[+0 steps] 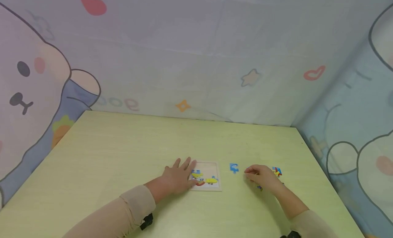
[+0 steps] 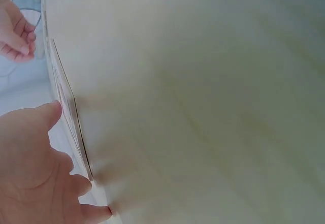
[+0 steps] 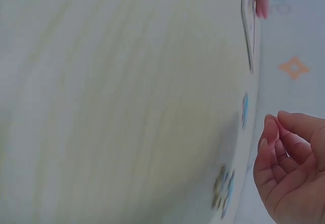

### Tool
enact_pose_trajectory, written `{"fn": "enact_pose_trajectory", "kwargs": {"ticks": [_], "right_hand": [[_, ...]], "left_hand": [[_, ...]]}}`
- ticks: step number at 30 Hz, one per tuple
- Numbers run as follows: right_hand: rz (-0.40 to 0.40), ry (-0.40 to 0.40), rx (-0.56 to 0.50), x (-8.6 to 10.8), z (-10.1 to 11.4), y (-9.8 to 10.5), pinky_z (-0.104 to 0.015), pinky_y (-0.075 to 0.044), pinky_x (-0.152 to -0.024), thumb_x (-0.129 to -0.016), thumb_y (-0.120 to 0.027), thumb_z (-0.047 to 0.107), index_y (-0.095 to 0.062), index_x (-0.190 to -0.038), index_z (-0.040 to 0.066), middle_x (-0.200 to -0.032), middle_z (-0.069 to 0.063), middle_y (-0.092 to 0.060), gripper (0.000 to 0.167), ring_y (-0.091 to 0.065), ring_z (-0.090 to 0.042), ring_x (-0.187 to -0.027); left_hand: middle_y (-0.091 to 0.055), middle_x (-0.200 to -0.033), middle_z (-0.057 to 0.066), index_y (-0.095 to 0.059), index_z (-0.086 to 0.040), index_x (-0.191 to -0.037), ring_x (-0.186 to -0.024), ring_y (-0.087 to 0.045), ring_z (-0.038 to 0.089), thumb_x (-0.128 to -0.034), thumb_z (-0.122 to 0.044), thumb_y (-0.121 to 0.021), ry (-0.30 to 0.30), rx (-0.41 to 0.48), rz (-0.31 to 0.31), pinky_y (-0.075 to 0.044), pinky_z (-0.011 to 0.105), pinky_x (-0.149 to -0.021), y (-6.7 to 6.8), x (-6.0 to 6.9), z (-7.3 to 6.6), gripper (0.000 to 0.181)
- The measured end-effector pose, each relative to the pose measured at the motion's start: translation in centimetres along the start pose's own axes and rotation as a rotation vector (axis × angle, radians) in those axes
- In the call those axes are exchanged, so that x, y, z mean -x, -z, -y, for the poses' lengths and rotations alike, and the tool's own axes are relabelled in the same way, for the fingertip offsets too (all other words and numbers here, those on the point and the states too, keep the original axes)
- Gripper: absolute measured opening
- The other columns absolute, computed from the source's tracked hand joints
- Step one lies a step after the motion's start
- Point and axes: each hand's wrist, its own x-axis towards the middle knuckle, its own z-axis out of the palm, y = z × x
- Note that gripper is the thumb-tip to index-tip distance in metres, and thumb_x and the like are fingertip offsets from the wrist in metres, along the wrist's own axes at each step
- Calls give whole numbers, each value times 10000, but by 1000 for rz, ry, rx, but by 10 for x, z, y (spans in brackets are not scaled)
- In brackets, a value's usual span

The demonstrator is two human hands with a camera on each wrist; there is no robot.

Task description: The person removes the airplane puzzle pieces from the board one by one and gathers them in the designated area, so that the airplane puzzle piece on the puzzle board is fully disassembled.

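My left hand (image 1: pixel 180 178) lies with spread fingers on the left side of a square, pale-rimmed puzzle tray (image 1: pixel 219 178). Joined pieces with blue and yellow pictures fill the lower part of the tray. In the left wrist view the thumb of this hand (image 2: pixel 30 168) touches the tray edge. A blue jigsaw piece (image 1: pixel 234 168) is on the table just right of the tray. Above the table, beyond that piece, is my right hand (image 1: pixel 264 176). In the right wrist view its fingers (image 3: pixel 265 155) are curled, thumb and index tips meeting, with nothing visible between them.
More jigsaw pieces lie under and behind the right hand, one red and blue (image 1: pixel 277 171), another dark and mostly covered (image 1: pixel 260 187). A pale wooden table (image 1: pixel 122 145) carries everything. Printed cloth (image 1: pixel 199 60) hangs behind it and at both sides.
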Motion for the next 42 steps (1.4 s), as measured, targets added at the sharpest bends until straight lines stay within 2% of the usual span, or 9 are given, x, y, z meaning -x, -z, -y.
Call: {"fn": "enact_pose_trajectory", "kwargs": {"ticks": [5, 10, 16, 20, 24, 28, 31, 35, 42], "right_hand": [[64, 2, -108, -14, 22, -19, -331, -509, -699, -904, -615, 120, -634, -1032, -46, -884, -70, -641, 211, -604, -198, -769], [127, 12, -124, -30, 42, -42, -317, -513, -719, -902, -617, 125, -652, -1031, -30, -905, -62, -660, 204, -607, -175, -778], [181, 42, 13, -46, 64, -74, -367, -458, -860, -900, -627, 185, -702, -1051, 97, -1036, -13, -660, 190, -565, -154, -918], [241, 65, 113, -51, 72, -88, -362, -442, -847, -897, -630, 189, -667, -1153, 103, -1024, 3, -628, 272, -522, -166, -916], [269, 95, 184, -52, 77, -94, -335, -413, -778, -894, -635, 173, -618, -1229, 72, -913, 9, -558, 350, -476, -172, -871], [280, 118, 210, -53, 78, -94, -309, -391, -723, -890, -640, 166, -587, -1266, 59, -842, 11, -513, 394, -463, -160, -836], [285, 139, 217, -52, 78, -94, -291, -386, -689, -889, -641, 162, -578, -1276, 58, -802, 11, -501, 406, -463, -152, -810], [288, 154, 217, -52, 78, -95, -287, -383, -680, -893, -636, 160, -582, -1273, 61, -787, 15, -498, 397, -462, -153, -804], [285, 134, 211, -51, 77, -95, -304, -377, -685, -894, -636, 170, -580, -1277, 66, -793, 3, -487, 402, -453, -161, -822]], "left_hand": [[-143, -1554, 5, -169, -153, -1506, -1399, -147, 302, -893, -619, -425, 22, -36, 5, -290, 566, -1000, -1, -1, 0, 812], [-156, -1551, 16, -199, -143, -1499, -1396, -156, 301, -895, -609, -433, 27, -55, 16, -298, 561, -997, 0, 0, -2, 798], [-140, -1554, 22, -186, -148, -1502, -1398, -148, 304, -897, -620, -412, 24, -81, 27, -304, 561, -995, -1, -1, -1, 800], [-112, -1553, 92, -179, -155, -1504, -1401, -130, 305, -900, -624, -401, 16, -75, 25, -299, 569, -995, -1, -1, 1, 797], [-114, -1539, 165, -199, -162, -1501, -1399, -134, 309, -900, -624, -402, 23, -62, 16, -300, 568, -993, -1, 0, 1, 785], [-108, -1533, 191, -193, -201, -1504, -1381, -135, 394, -894, -641, -387, 50, -61, 29, -283, 579, -995, 0, 0, 2, 776], [-95, -1537, 183, -180, -240, -1505, -1361, -126, 455, -887, -655, -381, 72, -55, 41, -272, 605, -986, 0, 0, 2, 771], [-91, -1549, 133, -166, -252, -1507, -1355, -119, 473, -887, -651, -389, 71, -54, 47, -278, 636, -963, 1, 0, 3, 771], [-64, -1550, 142, -144, -282, -1507, -1355, -93, 484, -871, -679, -381, 85, -43, 59, -257, 665, -950, 0, 1, 3, 786]]}}
